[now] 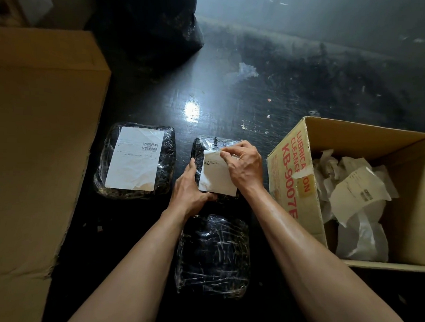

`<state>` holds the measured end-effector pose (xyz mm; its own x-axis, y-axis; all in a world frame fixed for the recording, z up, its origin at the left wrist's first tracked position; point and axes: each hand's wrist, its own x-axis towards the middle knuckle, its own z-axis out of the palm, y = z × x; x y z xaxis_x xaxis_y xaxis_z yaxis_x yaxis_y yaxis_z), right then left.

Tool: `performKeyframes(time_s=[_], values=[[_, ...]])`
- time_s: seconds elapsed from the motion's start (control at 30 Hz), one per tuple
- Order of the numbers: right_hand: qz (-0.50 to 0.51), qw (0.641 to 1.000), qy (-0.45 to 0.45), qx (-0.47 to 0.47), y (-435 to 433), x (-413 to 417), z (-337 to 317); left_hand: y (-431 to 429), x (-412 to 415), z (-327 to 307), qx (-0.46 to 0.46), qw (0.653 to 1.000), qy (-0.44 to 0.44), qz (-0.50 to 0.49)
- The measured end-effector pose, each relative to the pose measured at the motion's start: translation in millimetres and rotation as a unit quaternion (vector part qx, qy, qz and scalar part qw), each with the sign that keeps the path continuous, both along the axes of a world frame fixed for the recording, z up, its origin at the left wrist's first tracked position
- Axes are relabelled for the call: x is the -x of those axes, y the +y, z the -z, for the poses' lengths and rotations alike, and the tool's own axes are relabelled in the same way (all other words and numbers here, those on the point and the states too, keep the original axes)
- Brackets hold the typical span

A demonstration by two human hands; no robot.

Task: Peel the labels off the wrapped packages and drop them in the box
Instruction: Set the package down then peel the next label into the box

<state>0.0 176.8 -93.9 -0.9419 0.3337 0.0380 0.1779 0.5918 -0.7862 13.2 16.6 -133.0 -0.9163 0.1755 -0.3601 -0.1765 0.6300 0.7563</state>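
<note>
Three black packages wrapped in clear film lie on the dark floor. The middle package (207, 143) carries a white label (215, 179) whose top edge is curled up. My right hand (243, 165) pinches that curled edge. My left hand (189, 189) grips the package's near left side. The left package (167, 159) bears a full white label (135, 158) with a barcode. The near package (213, 255) shows no label. An open cardboard box (294, 169) at the right holds several crumpled peeled labels (356, 191).
A large closed cardboard box (37, 141) fills the left side. A black plastic bag (158, 29) stands at the back. Small scraps of paper litter the shiny dark floor (282, 91) beyond the packages.
</note>
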Motion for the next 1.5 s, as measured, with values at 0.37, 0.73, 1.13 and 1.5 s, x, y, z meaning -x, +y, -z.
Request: performKeyframes(time_s=[0.37, 0.73, 1.13, 1.5], values=[[0.007, 1.0, -0.03, 0.0, -2.2, 9.4, -2.9, 0.6, 2.8, 2.5, -0.01, 1.0, -0.013, -0.013], [0.012, 0.999, 0.005, 0.045, -3.3, -4.1, -6.6, 3.0, 2.9, 2.5, -0.006, 1.0, -0.004, -0.015], [0.018, 0.995, 0.012, 0.095, -2.5, -18.4, -14.1, 3.9, 3.0, 0.4, -0.005, 1.0, 0.004, -0.01], [0.016, 0.992, 0.013, 0.123, -3.1, -21.6, -20.9, 3.8, 3.1, 0.7, -0.015, 1.0, -0.001, -0.008]])
